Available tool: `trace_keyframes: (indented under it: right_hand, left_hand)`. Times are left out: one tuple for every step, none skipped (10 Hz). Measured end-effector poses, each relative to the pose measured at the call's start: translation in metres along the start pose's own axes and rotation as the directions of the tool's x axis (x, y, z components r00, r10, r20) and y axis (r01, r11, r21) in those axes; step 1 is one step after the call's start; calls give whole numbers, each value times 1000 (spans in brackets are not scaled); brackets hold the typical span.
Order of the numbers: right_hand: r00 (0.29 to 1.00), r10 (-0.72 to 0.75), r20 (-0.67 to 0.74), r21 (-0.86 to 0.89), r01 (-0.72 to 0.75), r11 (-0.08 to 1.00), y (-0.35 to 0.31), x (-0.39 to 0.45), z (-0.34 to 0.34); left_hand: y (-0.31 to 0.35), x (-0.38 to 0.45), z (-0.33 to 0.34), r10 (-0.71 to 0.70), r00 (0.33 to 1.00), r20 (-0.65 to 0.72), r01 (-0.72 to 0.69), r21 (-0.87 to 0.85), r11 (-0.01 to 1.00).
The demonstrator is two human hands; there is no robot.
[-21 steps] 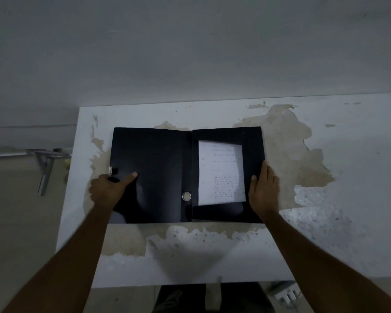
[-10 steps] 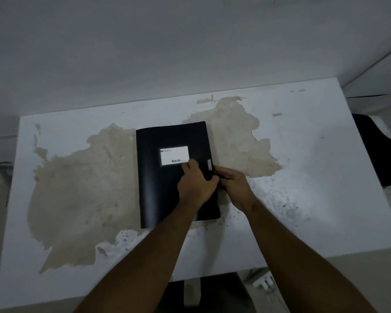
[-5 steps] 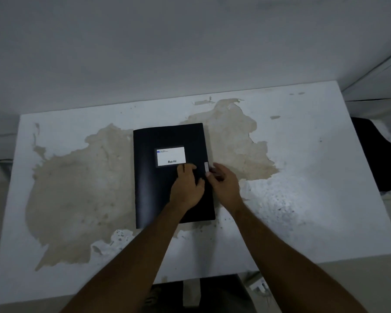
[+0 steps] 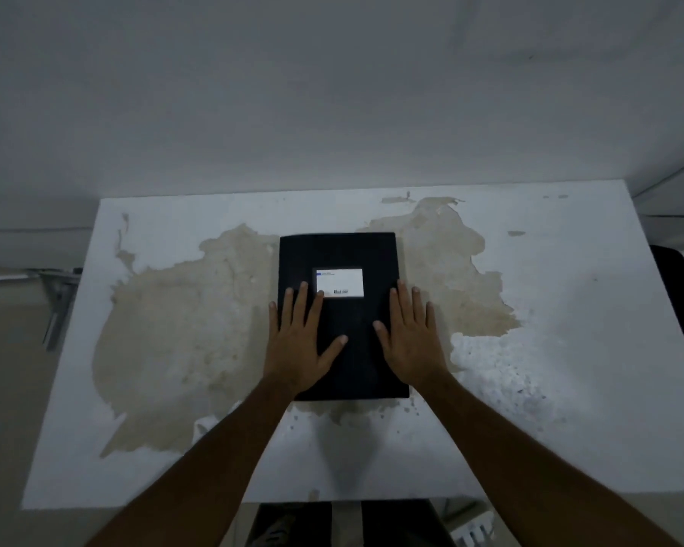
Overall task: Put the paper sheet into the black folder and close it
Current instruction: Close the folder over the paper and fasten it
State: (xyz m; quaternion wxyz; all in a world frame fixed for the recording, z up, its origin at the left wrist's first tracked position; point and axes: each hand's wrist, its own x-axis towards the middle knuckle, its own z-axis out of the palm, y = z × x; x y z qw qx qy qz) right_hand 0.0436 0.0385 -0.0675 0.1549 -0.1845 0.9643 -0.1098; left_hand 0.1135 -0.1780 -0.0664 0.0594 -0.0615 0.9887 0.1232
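Note:
The black folder lies closed and flat in the middle of the white table, with a white label on its cover. My left hand rests palm down on the folder's left part, fingers spread. My right hand lies flat over the folder's right edge, fingers spread too. Neither hand grips anything. The paper sheet is hidden from view.
The table's top has large worn beige patches around the folder. A grey wall stands behind the table. A dark object sits beyond the table's right edge, and a metal bracket at the left.
The open folder with the sheet inside was shut. My hands left the clasp at the right edge and now lie flat and apart on the cover.

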Motion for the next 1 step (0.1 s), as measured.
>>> trace_keyframes:
  right_hand:
    - [995, -43, -95, 18, 45, 999, -7, 21, -53]
  left_hand:
    - [-1, 32, -49, 85, 989, -125, -90, -35, 995]
